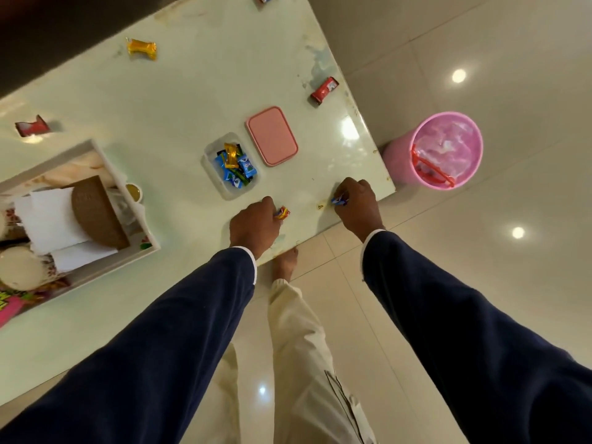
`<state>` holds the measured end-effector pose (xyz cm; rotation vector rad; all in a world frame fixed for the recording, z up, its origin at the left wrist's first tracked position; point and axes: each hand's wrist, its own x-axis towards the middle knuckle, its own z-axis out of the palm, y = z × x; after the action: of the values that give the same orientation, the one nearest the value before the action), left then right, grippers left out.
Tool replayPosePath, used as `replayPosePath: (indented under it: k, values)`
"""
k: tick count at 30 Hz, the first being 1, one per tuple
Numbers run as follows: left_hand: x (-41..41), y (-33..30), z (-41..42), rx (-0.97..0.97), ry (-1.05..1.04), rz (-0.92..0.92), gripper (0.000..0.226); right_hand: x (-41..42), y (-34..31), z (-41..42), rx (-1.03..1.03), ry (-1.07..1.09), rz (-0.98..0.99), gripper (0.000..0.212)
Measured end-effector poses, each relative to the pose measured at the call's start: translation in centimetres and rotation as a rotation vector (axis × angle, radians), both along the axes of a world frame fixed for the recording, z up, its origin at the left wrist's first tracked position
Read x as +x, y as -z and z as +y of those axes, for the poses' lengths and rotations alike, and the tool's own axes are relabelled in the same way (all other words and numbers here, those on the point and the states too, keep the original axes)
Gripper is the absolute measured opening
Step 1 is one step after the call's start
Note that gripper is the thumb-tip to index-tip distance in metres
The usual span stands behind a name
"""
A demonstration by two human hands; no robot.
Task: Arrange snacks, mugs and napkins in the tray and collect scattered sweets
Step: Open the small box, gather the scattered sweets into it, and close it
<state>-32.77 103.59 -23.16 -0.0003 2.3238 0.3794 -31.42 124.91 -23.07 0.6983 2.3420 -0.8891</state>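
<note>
While both hands pinch sweets at the near table edge, collection is judged partly complete.

The left hand (254,224) is closed on a small red-and-yellow wrapped sweet (283,213); the right hand (357,203) is closed on a small blue wrapped sweet (339,200). The clear rectangular plastic container (211,161) between them and the white rectangular tray (96,145) already holds several sweets, its pink lid (272,136) lying just beside. The tray carries napkins and mugs. Outstanding: an orange-wrapped sweet (141,49), a red bar (324,90) and a red-and-white sweet (31,125), all well apart on the table.
</note>
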Motion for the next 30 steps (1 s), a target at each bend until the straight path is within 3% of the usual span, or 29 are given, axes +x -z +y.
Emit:
replayPosePath:
  k: [4,8,11,15,19,25,30]
  values:
    - [0.1,-1.8,-2.0,0.19,-0.294,0.059,0.021,-0.1,-1.0,-1.5,-0.323,0.184,-0.056,0.032]
    - [-0.4,-3.9,-4.7,0.242,-0.479,0.254,0.019,-2.3,-2.9,-5.4,-0.429,0.169,0.01,0.024]
    - [-1.9,-4.5,-6.1,0.216,-0.581,0.266,0.02,-5.0,-4.1,-8.7,-0.413,0.105,0.079,0.024]
    - [-4.2,-4.5,-6.4,0.157,-0.57,0.221,0.026,-8.2,-4.7,-11.9,-0.334,-0.044,0.203,0.023]
    - [-5.7,-4.2,-6.2,0.117,-0.586,0.195,0.035,-9.4,-4.6,-12.9,-0.308,-0.036,0.181,0.024]
    - [-4.8,-4.5,-6.2,0.053,-0.574,0.21,0.048,-9.2,-4.1,-8.1,-0.18,-0.034,0.202,0.011]
    - [-7.2,-4.1,-6.0,0.094,-0.455,0.273,0.034,-12.4,-2.7,-1.7,0.044,-0.124,0.246,0.034]
